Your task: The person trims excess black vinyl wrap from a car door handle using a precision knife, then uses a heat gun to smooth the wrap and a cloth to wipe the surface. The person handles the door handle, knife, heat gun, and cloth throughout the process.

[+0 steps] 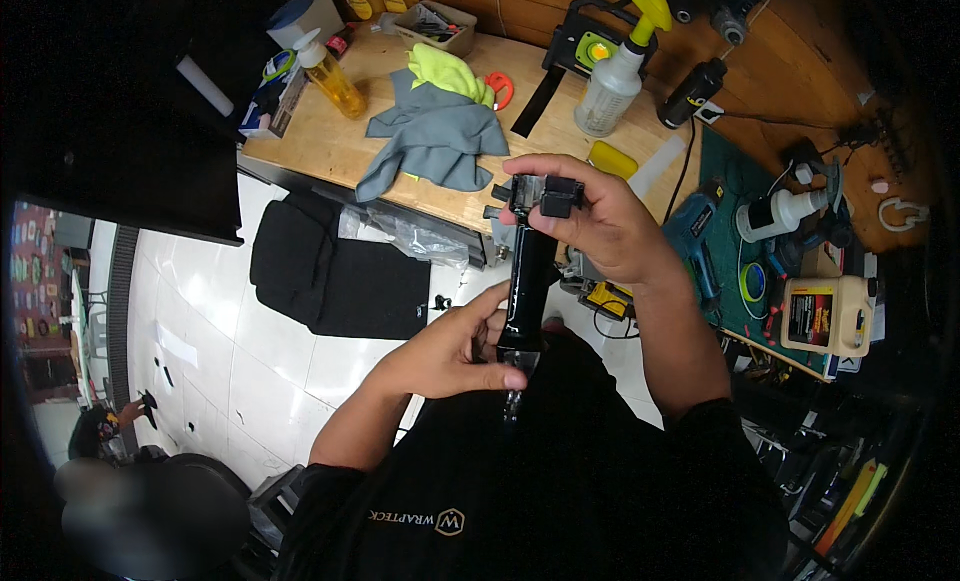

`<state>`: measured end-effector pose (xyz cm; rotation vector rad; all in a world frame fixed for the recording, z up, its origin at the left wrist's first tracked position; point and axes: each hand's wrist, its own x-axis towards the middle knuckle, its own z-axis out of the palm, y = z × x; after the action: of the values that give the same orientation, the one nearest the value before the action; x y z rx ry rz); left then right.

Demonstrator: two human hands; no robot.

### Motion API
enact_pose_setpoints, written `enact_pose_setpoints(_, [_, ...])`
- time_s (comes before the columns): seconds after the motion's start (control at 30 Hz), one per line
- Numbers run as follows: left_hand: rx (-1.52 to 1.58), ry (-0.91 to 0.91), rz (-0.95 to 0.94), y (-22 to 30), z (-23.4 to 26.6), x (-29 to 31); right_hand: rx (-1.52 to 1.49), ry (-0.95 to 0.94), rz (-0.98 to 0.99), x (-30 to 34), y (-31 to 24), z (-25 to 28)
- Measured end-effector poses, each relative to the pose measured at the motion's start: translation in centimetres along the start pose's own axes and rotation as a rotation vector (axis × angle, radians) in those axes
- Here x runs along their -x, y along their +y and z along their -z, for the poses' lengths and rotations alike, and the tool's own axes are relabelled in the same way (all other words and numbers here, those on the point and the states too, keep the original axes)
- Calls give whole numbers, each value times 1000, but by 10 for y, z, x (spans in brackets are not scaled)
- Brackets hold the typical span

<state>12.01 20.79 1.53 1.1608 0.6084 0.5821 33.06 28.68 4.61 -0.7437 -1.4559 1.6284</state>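
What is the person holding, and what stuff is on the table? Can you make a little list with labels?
held thing: black tube-shaped part, upright
left hand: grips its lower end
right hand: grips its top end
bench: wooden, past the hands
on bench: grey cloth, yellow-green cloth, amber bottle, clear spray bottle
floor: white tiles, black mat

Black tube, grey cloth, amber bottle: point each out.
Black tube point(527, 281), head view, on its glossy middle between the two hands.
Grey cloth point(435, 136), head view, on its crumpled centre on the bench.
Amber bottle point(338, 86), head view, on its yellow body below the pump.
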Motion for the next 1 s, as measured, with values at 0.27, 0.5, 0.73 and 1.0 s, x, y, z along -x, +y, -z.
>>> enact_pose_setpoints(0.27, [-59,-83,87,8,28,20,77,-8,-57,-15,-1,-25])
enact_pose_setpoints(0.5, [355,-112,-36,-26,63,37,60,-63,-79,-39,14,-52])
enact_pose_setpoints(0.73, [430,-12,83,-46,104,42,-125,167,-206,-55,68,-77])
enact_pose_setpoints(1.0, [-560,235,-125,-45,184,-22,-325,589,-338,-21,102,-79])
